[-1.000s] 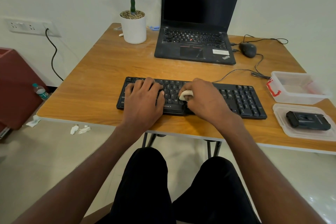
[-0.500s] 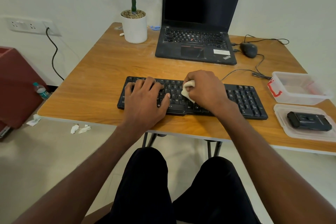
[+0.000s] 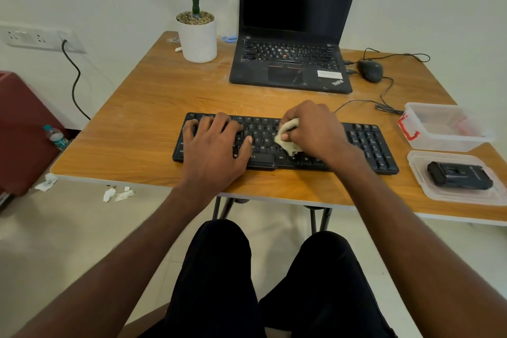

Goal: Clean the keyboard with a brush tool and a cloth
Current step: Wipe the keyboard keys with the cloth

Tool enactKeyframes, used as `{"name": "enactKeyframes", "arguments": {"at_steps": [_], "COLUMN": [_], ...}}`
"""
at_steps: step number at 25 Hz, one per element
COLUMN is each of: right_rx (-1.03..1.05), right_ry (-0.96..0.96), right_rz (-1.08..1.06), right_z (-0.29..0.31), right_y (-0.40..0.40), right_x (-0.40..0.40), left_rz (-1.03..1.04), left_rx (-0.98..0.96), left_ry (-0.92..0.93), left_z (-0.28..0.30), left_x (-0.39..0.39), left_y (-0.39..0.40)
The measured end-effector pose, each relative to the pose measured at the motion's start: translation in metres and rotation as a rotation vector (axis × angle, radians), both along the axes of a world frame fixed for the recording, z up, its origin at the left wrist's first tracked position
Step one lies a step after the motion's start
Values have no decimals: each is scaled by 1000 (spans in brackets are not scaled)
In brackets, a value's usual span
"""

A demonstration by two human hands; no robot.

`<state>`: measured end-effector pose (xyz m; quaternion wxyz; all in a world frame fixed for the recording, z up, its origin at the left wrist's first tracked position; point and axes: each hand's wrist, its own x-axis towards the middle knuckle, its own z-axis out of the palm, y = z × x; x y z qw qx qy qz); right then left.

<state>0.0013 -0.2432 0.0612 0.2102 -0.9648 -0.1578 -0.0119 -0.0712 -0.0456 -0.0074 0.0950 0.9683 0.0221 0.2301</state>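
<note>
The keyboard [image 3: 365, 143] was black with pale legends, the cloth [image 3: 286, 137] cream. The worktop [image 3: 142, 107] showed orange-brown wood grain. The plant pot [image 3: 198, 41] was white, the laptop [image 3: 290, 63] black.

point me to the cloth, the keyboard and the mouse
cloth [image 3: 286, 136], head view, on the bare fold left of the fingers
keyboard [image 3: 367, 145], head view, on the number pad
mouse [image 3: 370, 70], head view, on its top shell

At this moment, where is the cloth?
In the head view, the cloth is bunched in the right hand, on the middle keys of the black keyboard, just right of the left hand lying flat on it.
</note>
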Motion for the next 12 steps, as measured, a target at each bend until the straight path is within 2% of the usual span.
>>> {"name": "enactKeyframes", "arguments": {"at_steps": [4,8,10,12], "right_rx": [-183,29,1,-73], "right_ry": [-69,-59,-21,-32], "right_rz": [-188,49,126,39], "right_z": [7,5,2,4], "right_y": [-29,-1,4,-8], "right_x": [-1,-18,-25,-24], "left_rz": [-7,-14,-13,-9], "left_rx": [-9,5,13,17], "left_ry": [-6,-22,-17,1], "left_z": [0,0,1,1], "left_x": [0,-1,-1,-1], "left_y": [-1,-2,-2,-2]}}
